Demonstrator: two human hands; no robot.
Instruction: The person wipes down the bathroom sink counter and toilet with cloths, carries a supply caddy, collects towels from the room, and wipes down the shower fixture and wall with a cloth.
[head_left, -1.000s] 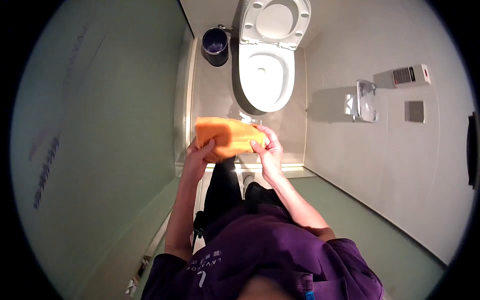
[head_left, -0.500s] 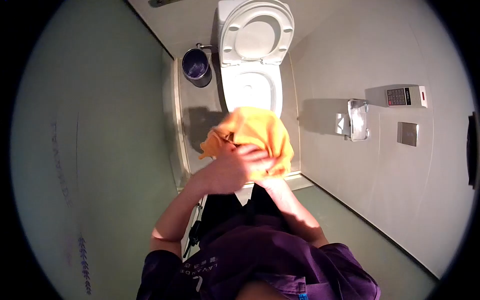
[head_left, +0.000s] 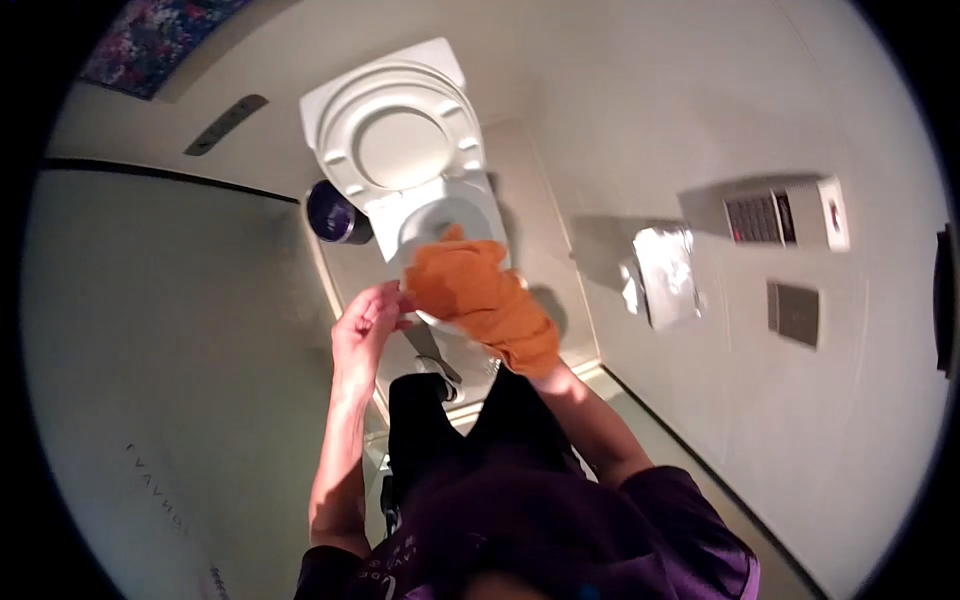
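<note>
An orange cloth (head_left: 485, 300) covers my right hand and reaches out over the front of the toilet bowl. Only the right wrist (head_left: 548, 380) shows below the cloth; the fingers that hold it are hidden. My left hand (head_left: 365, 325) is beside the cloth's left edge, its fingers loosely bent and apart. Its fingertips are close to the cloth, and I cannot tell whether they touch. Behind the cloth stands the white toilet (head_left: 490, 215), its seat (head_left: 345, 150) and lid raised.
A dark bin (head_left: 335, 215) stands left of the toilet. On the right wall are a toilet paper holder (head_left: 667, 275), a telephone (head_left: 785, 215) and a square plate (head_left: 793, 313). A frosted glass panel (head_left: 180, 320) runs along the left, with a grab bar (head_left: 226, 124) on the back wall.
My left hand has moved left, off the cloth. The cloth now lies stretched over my right hand and points up-left. The view has turned, so the toilet appears tilted and further left.
</note>
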